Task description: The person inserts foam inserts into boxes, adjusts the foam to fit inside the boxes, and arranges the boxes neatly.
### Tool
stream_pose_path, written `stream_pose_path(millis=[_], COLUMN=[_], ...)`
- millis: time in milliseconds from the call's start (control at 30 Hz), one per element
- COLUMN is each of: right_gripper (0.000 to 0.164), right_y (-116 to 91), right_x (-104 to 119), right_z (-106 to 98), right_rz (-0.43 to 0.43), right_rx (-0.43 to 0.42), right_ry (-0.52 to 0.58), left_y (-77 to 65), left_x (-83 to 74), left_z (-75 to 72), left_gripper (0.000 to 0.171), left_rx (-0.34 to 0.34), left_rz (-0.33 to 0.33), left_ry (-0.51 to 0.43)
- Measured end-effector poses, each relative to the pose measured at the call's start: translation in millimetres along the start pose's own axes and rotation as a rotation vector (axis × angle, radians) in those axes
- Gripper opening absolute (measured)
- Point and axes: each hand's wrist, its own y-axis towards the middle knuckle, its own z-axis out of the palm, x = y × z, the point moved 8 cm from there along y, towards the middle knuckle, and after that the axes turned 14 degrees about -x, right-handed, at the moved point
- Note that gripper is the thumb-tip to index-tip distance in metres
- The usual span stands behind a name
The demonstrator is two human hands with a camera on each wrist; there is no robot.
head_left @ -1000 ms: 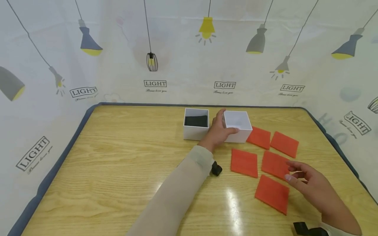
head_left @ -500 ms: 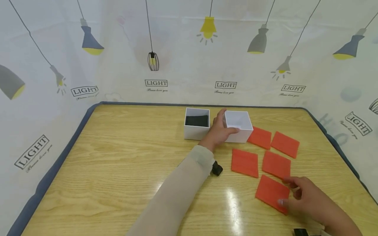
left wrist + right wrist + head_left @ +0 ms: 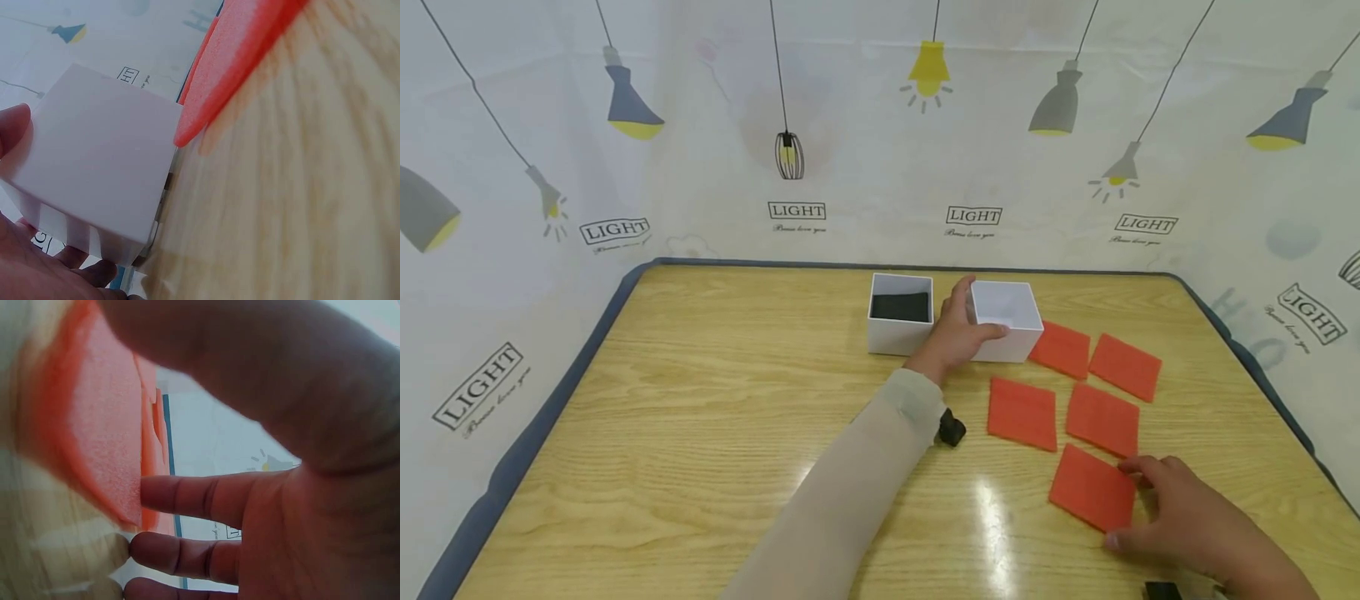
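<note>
My left hand (image 3: 953,335) grips a white open-topped box (image 3: 1017,343), its thumb along the near face and its fingers round the left and far sides. In the left wrist view the white box's pale wall (image 3: 112,150) fills the space between thumb and fingers. The right hand (image 3: 1187,512) is at the nearest red felt-like square (image 3: 1092,487), with index finger and thumb spread at two of its corners. In the right wrist view the fingers (image 3: 206,556) are straight, the index fingertip right at the edge of the red square (image 3: 103,425), which lies flat.
Several more red squares (image 3: 1021,414) lie on the wood-grain table (image 3: 715,400) between the box and my right hand. Left of the gripped box stands a second white box (image 3: 898,338) holding dark green-black pieces (image 3: 900,307). A printed curtain (image 3: 865,167) rises behind.
My right hand has moved down and nearer, from beside the middle red square to the nearest one, its thumb now at the lower corner. The left hand and both boxes stay put.
</note>
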Motion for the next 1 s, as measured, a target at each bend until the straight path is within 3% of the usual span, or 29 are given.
stream_pose_path(millis=[367,600,1000], right_gripper=[0.112,0.104,0.105], right_y=[1,0,2], right_x=[8,16,17], right_z=[2,-1,-1], right_rz=[-0.003,-0.059,-0.077], right_rx=[-0.027,-0.091,-0.103], right_ry=[-0.083,-0.127,-0.013], left_y=[-2.3,-1.6,-1.7], left_x=[-3.0,-3.6,-0.9], left_z=[-1.8,-2.2,-1.8], left_gripper=[0.100,0.101,0.101], left_rx=[0.006,0.002,0.002], left_rz=[0.016,0.026,0.009], left_ry=[0.005,0.012,0.017])
